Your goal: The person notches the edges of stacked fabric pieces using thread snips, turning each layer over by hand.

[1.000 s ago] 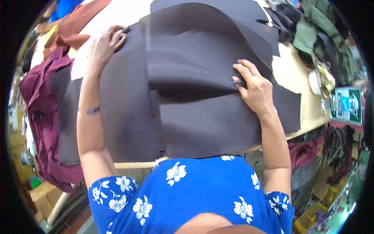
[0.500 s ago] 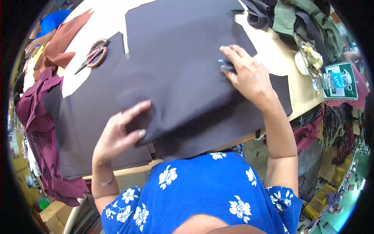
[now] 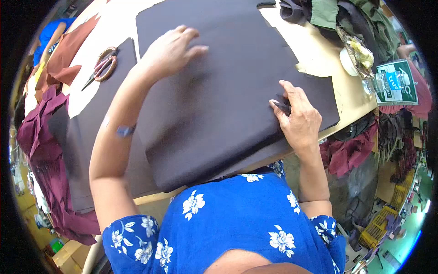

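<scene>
A large dark fabric panel (image 3: pixel 228 59) lies across the table, over more dark cloth (image 3: pixel 109 137). My left hand (image 3: pixel 171 49) is over its upper left part, fingers apart and slightly blurred, with nothing in them. Whether it touches the cloth I cannot tell. Near the panel's right side, my right hand (image 3: pixel 299 114) is closed around a small dark tool (image 3: pixel 283 107), mostly hidden by the fingers. Scissors with wrapped handles (image 3: pixel 102 68) rest on the left, partly on dark cloth.
Maroon cloth (image 3: pixel 43 123) hangs over the left edge, with rust-coloured pieces (image 3: pixel 73 50) beyond. At right are a white bowl (image 3: pixel 349 61), a plastic bottle (image 3: pixel 388 82) and green cloth (image 3: pixel 325 13). Another person's arm (image 3: pixel 54 39) shows at the far left.
My left hand has moved up and away from the near edge to the panel's upper left. My right hand has shifted down and slightly right, still holding the small tool. The panel lies flatter.
</scene>
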A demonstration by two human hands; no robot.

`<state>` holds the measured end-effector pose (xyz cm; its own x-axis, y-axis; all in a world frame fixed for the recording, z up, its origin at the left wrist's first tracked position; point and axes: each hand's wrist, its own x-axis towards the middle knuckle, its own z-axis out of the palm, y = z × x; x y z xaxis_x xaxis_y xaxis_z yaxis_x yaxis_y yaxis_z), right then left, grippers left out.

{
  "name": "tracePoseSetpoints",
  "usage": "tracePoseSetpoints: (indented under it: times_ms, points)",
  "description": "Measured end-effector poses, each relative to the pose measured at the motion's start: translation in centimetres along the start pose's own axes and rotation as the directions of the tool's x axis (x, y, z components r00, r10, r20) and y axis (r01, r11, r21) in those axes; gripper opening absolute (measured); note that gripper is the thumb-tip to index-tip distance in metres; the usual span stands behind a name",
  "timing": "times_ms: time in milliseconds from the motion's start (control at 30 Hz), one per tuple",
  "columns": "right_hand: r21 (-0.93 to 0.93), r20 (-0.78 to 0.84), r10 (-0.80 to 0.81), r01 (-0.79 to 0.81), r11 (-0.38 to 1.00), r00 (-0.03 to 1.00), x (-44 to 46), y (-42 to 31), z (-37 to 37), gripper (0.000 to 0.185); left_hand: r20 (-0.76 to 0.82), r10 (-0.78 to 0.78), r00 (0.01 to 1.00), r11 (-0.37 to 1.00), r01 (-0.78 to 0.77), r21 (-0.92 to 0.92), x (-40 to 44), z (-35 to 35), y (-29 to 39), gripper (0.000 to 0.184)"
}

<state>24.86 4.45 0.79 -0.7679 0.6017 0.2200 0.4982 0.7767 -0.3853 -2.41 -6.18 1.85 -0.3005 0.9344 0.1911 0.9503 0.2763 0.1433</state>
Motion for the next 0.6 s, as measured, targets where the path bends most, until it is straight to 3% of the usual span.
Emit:
tracePoseSetpoints:
  times_ms: [33,133,267,367,433,533,600]
  points:
    - [0.021,0.026,0.042,-0.042,0.999,0.999,-0.2,0.1,-0.1,0.044,-0.072,-0.049,0.996,0.998,0.052,0.042,1.5,1.6,-0.1,0.042]
    - [0.268,0.018,0.011,-0.016,0.963,1.0,-0.7,0.8,0.6,0.043,-0.025,-0.104,0.994,0.991,0.102,-0.085,3.4,3.3,0.7,0.039]
    - [0.221,-0.024,-0.028,0.032,0.975,0.999,-1.2,0.9,1.0,0.047,0.076,-0.094,0.993,0.975,0.107,-0.195,3.6,2.9,1.8,0.033]
    - [0.11,-0.121,-0.078,0.092,0.99,0.99,-1.0,0.7,1.3,0.05,-0.112,0.017,0.994,0.964,-0.047,-0.264,1.8,3.7,0.0,0.028]
    - [0.097,-0.114,-0.081,0.092,0.991,0.99,-0.6,0.1,1.1,0.052,-0.016,-0.152,0.988,0.958,0.143,-0.247,0.4,2.0,-0.1,0.036]
    - [0.231,-0.003,-0.069,0.068,0.971,0.998,-0.1,-0.1,1.4,0.054,-0.091,-0.122,0.988,0.959,0.093,-0.269,-0.2,1.9,-0.8,0.043]
    - [0.227,-0.038,-0.072,0.079,0.971,0.997,0.1,-0.4,1.6,0.053,-0.123,-0.067,0.99,0.974,0.039,-0.221,0.6,2.1,-0.9,0.046]
